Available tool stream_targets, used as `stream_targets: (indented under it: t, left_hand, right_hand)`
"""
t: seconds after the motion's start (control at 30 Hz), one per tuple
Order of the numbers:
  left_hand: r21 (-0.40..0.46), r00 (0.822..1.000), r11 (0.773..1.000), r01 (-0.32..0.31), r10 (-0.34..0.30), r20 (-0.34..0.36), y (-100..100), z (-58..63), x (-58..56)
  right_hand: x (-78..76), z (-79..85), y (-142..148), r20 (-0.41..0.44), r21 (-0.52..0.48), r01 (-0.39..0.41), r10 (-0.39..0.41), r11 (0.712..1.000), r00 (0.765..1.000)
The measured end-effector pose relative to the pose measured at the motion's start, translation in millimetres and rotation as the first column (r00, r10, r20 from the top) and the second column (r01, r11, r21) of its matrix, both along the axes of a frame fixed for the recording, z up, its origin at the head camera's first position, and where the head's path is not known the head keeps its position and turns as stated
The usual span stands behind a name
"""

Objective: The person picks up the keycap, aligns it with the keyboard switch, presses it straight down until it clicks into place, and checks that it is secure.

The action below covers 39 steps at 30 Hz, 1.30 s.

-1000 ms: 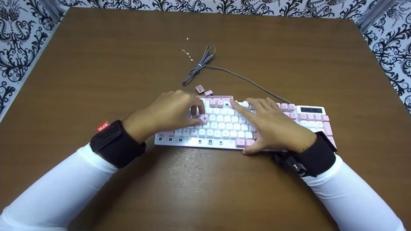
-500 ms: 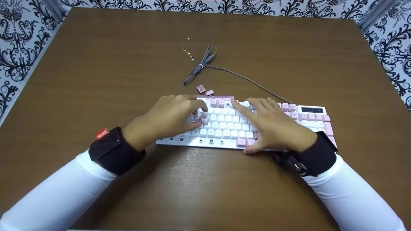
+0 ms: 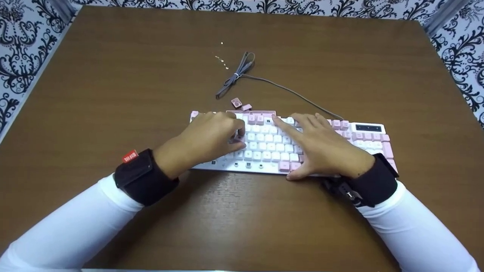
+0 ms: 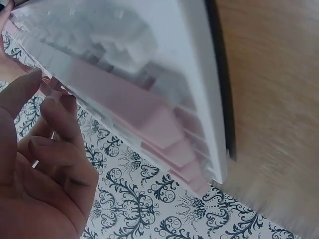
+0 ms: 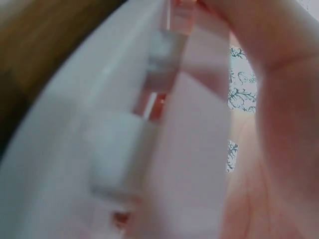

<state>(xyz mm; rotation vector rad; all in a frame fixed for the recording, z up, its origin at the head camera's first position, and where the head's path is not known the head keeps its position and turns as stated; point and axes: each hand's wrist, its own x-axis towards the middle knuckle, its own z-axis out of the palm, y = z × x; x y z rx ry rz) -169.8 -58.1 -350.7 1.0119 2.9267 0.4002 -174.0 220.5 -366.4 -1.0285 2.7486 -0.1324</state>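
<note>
A pink and white keyboard (image 3: 264, 147) lies on the table, with bare switch sockets along its front row at left. My left hand (image 3: 211, 134) is over its left part. Thumb and fingers close around a small pink keycap (image 4: 52, 87), mostly hidden by the fingers in the head view. My right hand (image 3: 321, 147) rests spread across the keyboard's right-middle part. Its thumb lies at the front edge, and its other fingers extend over the keys toward the back edge. In the right wrist view, the hand is close beside blurred keys (image 5: 187, 159).
Two loose pink keycaps (image 3: 236, 102) lie behind the keyboard. Farther back is a tied grey cable (image 3: 237, 75), whose free run leads to the keyboard's back edge. Small pale bits (image 3: 222, 60) are scattered left of the cable on the brown table (image 3: 132, 75).
My left hand has shifted slightly right, and its fingers have opened a little and then come down around the keycap, now hidden in the head view. The right hand stays in place.
</note>
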Motion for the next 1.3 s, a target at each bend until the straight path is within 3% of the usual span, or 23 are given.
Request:
stream_targets:
  t: [0.33, 0.47, 0.8, 1.1, 1.3]
  left_hand:
    - [0.064, 0.999, 0.998, 0.005, -0.002, -0.038, -15, 0.5, 11.2]
    - [0.051, 0.999, 0.999, 0.005, -0.003, -0.048, -19, 1.6, 16.3]
    - [0.033, 0.999, 0.999, -0.013, 0.011, 0.048, -25, 4.1, 18.6]
    - [0.048, 1.000, 0.999, 0.016, -0.017, 0.022, -31, 3.6, 19.6]
    - [0.035, 0.999, 0.999, 0.037, -0.036, -0.027, -36, 2.3, 22.7]
  right_hand:
    - [0.4, 2.5, 0, -0.014, 0.002, -0.009, 0.009, 1.000, 1.000]
    - [0.2, 2.9, 2, -0.004, 0.008, -0.003, 0.003, 1.000, 1.000]
    - [-0.1, 0.0, 3, -0.004, 0.007, 0.004, -0.004, 1.000, 1.000]
    - [-0.1, 0.2, 1, -0.014, 0.004, -0.002, 0.002, 1.000, 1.000]
    - [-0.5, -0.4, 1, -0.045, -0.027, -0.049, 0.047, 0.998, 0.998]
